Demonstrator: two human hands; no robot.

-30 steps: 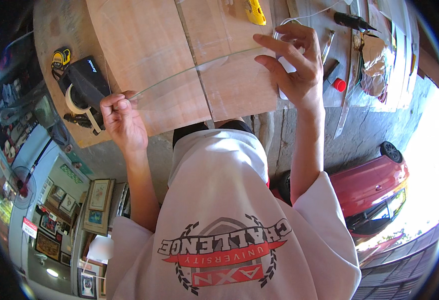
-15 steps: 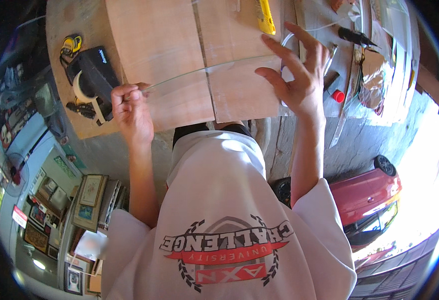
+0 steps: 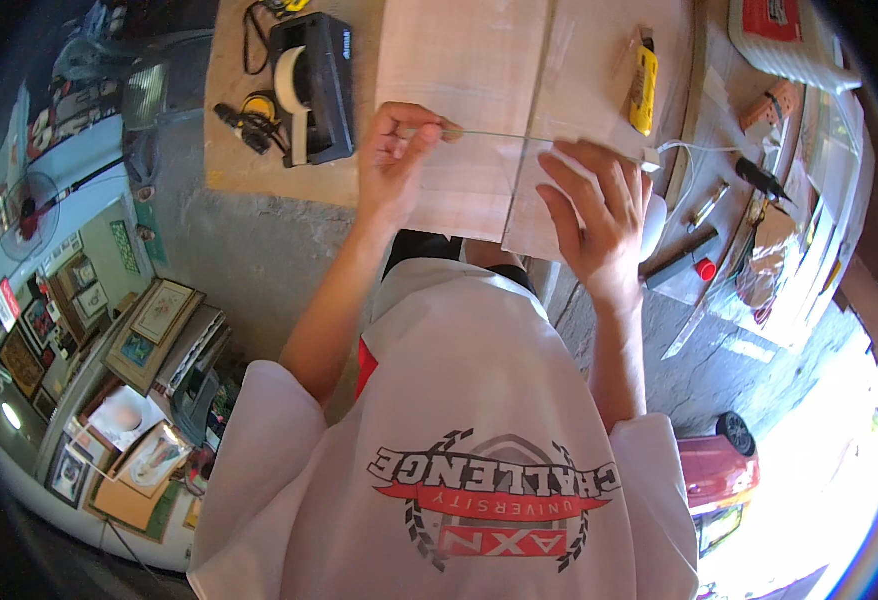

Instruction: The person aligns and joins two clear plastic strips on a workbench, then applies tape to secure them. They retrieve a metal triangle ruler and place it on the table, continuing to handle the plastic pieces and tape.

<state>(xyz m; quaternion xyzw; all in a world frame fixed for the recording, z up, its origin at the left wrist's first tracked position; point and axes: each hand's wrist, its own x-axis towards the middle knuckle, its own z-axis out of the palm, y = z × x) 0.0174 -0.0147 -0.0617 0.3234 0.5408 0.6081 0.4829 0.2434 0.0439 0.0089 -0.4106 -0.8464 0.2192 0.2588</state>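
Observation:
My left hand [image 3: 391,165] pinches one end of a thin clear sheet [image 3: 499,135], which looks like glass with a greenish edge, above the wooden board of the workbench. At the other end of that edge is my right hand [image 3: 604,215], its fingers apart and slightly blurred; whether they touch the sheet I cannot tell. Most of the sheet is see-through, so its full outline is hard to make out. Beyond my right hand a yellow utility knife [image 3: 643,90] lies on the board.
Left on the bench stands a black tape dispenser [image 3: 335,100] with a cream tape roll. To the right lie a black tube with a red cap [image 3: 705,269], a white cable [image 3: 694,148] and long clear strips. A red car [image 3: 704,470] is behind on the right.
My view has turned, so the bench appears shifted. My hands have come closer together, and the right hand is now nearer the sheet's end. The left hand keeps its pinch.

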